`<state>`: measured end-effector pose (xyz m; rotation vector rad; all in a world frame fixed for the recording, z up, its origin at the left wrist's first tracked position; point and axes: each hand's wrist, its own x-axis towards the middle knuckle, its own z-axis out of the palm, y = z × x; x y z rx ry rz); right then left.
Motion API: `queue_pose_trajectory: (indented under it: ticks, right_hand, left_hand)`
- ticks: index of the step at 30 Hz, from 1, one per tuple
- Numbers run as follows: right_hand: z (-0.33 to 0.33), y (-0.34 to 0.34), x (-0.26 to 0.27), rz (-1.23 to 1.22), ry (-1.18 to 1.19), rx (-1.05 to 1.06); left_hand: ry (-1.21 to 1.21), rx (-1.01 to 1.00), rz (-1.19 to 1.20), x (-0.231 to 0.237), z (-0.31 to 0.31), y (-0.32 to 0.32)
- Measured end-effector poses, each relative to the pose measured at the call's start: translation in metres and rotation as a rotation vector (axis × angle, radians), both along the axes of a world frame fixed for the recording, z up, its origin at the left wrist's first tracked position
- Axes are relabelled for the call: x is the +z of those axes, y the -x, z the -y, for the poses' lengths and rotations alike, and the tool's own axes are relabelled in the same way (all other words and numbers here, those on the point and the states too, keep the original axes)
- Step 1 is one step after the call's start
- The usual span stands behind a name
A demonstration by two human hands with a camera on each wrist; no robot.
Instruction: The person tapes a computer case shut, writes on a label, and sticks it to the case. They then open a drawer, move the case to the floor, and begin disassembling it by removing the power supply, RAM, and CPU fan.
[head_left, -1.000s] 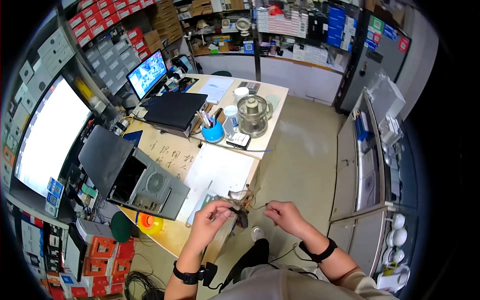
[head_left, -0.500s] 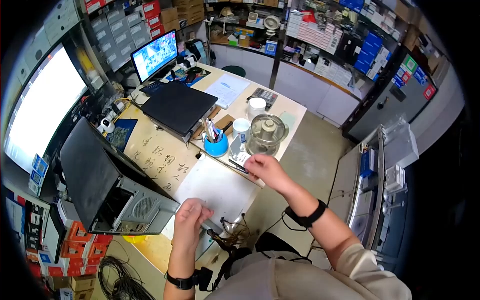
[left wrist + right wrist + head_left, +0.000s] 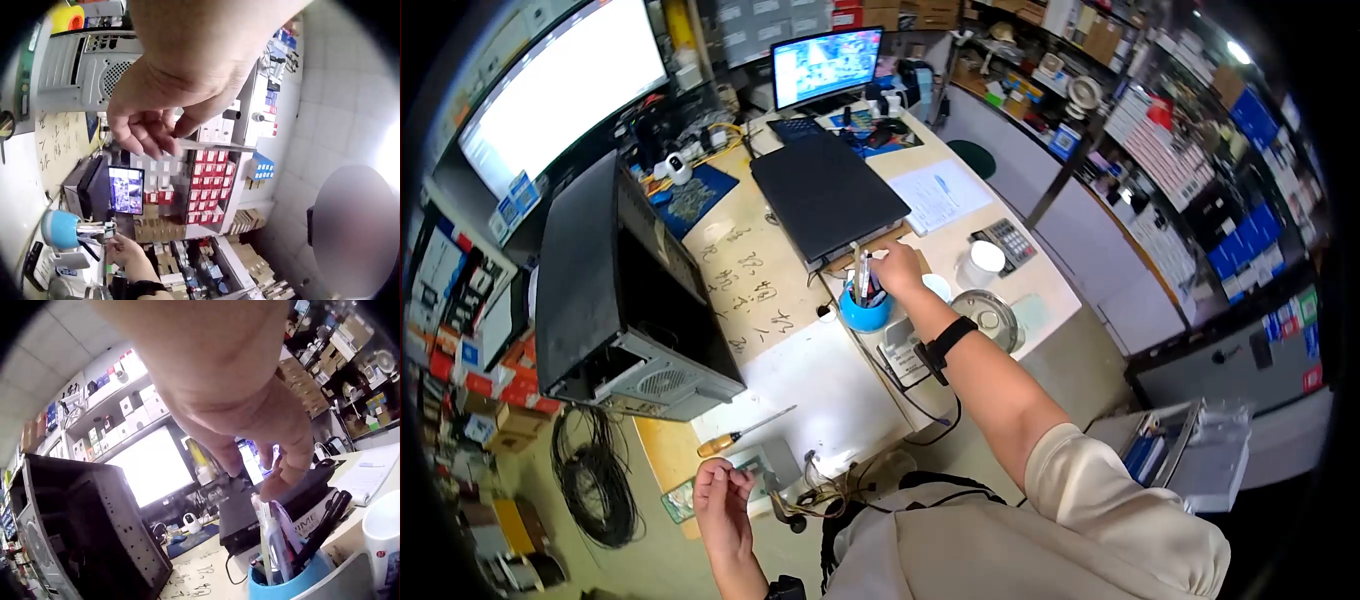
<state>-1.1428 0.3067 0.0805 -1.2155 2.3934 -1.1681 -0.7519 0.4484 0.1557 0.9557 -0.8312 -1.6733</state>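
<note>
My right hand [image 3: 900, 272] reaches over the desk to a blue pen cup [image 3: 866, 312]. In the right wrist view its fingertips hang right at the tops of the pens [image 3: 275, 544], with thumb and fingers apart. A black pen [image 3: 324, 526] leans to the cup's right side. My left hand [image 3: 722, 505] hovers near the desk's front edge, its fingers loosely bent and nothing visible in them. Beside it lie a screwdriver [image 3: 720, 444] with a wooden-looking handle and a green circuit board [image 3: 678, 502]. A bundle of cables [image 3: 825, 497] hangs at the edge.
An open computer case [image 3: 662, 382] stands on the left of the desk. Behind the cup sits a flat black box-like device [image 3: 828, 195]. White cups [image 3: 982, 262], a glass pot [image 3: 990, 318] and a calculator [image 3: 1006, 245] stand to the right. A coil of black cable [image 3: 595, 480] lies on the floor.
My right hand has moved from above the cables forward to the pen cup. The left hand has drawn away from the cables, and the view has swung, uncovering the screwdriver.
</note>
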Motion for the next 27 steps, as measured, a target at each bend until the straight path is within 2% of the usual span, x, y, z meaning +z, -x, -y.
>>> queue_pose_trajectory:
  ticks: [2,4,9,13,19,22,27]
  right_hand:
    - [0.009,0.005,-0.006,0.000,-0.105,0.032]
    - [0.011,0.002,0.003,0.117,-0.207,0.056]
    - [0.019,0.003,-0.015,0.034,-0.069,0.100]
    - [0.020,0.008,-0.008,0.104,-0.052,0.119]
    - [0.015,0.019,-0.007,-0.097,0.081,0.189]
    - [0.003,0.016,0.021,0.040,-0.032,0.150]
    - [0.011,0.029,0.012,0.081,0.099,0.189]
  left_hand:
    - [-0.005,0.051,-0.020,-0.006,-0.011,0.005]
    - [-0.015,0.079,-0.014,-0.001,-0.021,0.014]
    - [-0.027,0.179,-0.014,0.000,-0.034,0.021]
    - [-0.021,0.192,0.014,-0.001,-0.034,0.022]
    - [-0.048,0.152,0.039,-0.006,-0.028,0.029]
    - [-0.028,0.123,0.034,-0.006,-0.022,0.031]
    - [-0.012,0.103,0.031,-0.006,-0.016,0.029]
